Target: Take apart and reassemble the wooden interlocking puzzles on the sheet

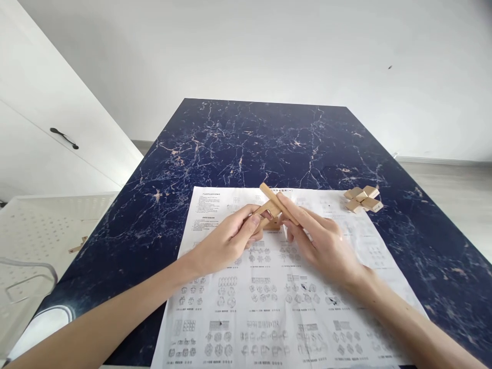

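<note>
Left hand: the left hand has thumb and fingers pinched on a short wooden bar, which slants up and away to the right.
Right hand: the right hand is closed on a longer wooden bar, index finger laid along it; its free end points toward the far left corner of the surface.
Crossing: the two bars meet between the hands, above the far part of the sheet; whether they interlock cannot be told.
Wood below: a wooden block shows between the hands, partly hidden; whether it is held or lying cannot be told.
Instruction sheet: the creased white instruction sheet, printed with rows of puzzle diagrams, spreads over the near half of the surface.
Finished shape: a cross-like wooden burr puzzle sits at the sheet's far right corner, near the right edge of the surface.
Surroundings: beyond the left edge are a white cabinet with a black handle and a white perforated panel.
</note>
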A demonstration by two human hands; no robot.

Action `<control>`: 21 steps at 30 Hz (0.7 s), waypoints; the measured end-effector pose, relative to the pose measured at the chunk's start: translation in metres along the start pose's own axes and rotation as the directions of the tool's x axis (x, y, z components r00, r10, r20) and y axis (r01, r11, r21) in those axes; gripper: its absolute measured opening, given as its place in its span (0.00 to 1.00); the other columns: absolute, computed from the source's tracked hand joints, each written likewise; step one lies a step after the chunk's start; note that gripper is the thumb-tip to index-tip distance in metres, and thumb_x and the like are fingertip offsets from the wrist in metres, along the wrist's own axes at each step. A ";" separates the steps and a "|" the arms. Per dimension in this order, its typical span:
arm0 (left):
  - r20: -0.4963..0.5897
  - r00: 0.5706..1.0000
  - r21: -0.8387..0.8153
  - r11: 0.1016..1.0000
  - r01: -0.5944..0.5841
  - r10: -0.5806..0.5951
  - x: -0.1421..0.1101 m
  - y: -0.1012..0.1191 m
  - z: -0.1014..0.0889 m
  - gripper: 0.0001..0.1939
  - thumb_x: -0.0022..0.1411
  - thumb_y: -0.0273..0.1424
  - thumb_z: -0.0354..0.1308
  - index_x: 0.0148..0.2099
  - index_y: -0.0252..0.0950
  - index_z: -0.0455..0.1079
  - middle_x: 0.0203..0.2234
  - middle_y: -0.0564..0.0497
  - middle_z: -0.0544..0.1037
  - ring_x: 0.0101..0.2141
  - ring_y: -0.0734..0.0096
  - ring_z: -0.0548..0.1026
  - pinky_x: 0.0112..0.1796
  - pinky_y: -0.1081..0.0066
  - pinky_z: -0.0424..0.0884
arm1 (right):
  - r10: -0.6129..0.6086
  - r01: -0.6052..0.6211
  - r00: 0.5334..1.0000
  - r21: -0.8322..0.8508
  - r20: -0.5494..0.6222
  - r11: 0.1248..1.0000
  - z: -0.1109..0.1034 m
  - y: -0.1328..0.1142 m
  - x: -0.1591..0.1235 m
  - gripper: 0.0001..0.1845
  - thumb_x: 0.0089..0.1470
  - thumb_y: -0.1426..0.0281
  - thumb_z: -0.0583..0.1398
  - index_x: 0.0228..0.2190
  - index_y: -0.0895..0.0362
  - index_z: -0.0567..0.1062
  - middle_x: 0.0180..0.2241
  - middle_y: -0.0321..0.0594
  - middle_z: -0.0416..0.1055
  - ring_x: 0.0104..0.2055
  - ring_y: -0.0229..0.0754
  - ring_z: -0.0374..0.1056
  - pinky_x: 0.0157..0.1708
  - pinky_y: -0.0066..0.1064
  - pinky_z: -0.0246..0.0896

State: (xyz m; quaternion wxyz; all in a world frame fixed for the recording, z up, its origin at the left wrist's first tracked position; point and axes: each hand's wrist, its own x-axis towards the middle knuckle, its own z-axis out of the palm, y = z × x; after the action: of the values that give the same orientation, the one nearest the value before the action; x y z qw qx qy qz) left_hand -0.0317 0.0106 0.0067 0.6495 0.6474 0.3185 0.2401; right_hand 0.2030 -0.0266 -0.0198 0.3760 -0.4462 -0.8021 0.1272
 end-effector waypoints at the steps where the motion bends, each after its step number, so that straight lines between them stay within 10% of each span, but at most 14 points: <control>1: 0.000 1.000 -0.003 1.000 0.000 0.000 0.000 0.000 0.000 0.17 0.81 0.47 0.46 0.48 0.39 0.65 0.30 0.56 0.59 0.27 0.73 0.58 0.26 0.69 0.60 | -0.004 0.004 1.000 0.007 0.022 1.000 0.000 -0.001 0.000 0.33 0.75 0.73 0.52 0.75 0.44 0.58 0.36 0.39 0.77 0.29 0.42 0.71 0.27 0.36 0.70; 21: -0.001 1.000 -0.025 1.000 -0.006 0.006 0.001 0.003 0.003 0.15 0.82 0.43 0.45 0.45 0.38 0.61 0.29 0.57 0.58 0.26 0.74 0.55 0.27 0.68 0.55 | -0.034 0.031 0.996 0.032 0.080 0.999 0.002 -0.005 -0.001 0.34 0.75 0.76 0.51 0.75 0.44 0.57 0.37 0.39 0.78 0.31 0.40 0.73 0.31 0.34 0.71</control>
State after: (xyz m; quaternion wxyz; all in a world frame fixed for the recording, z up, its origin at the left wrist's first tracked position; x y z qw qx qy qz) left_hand -0.0288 0.0094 0.0091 0.6569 0.6399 0.3138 0.2462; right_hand 0.1982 -0.0299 -0.0188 0.3525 -0.4217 -0.8216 0.1513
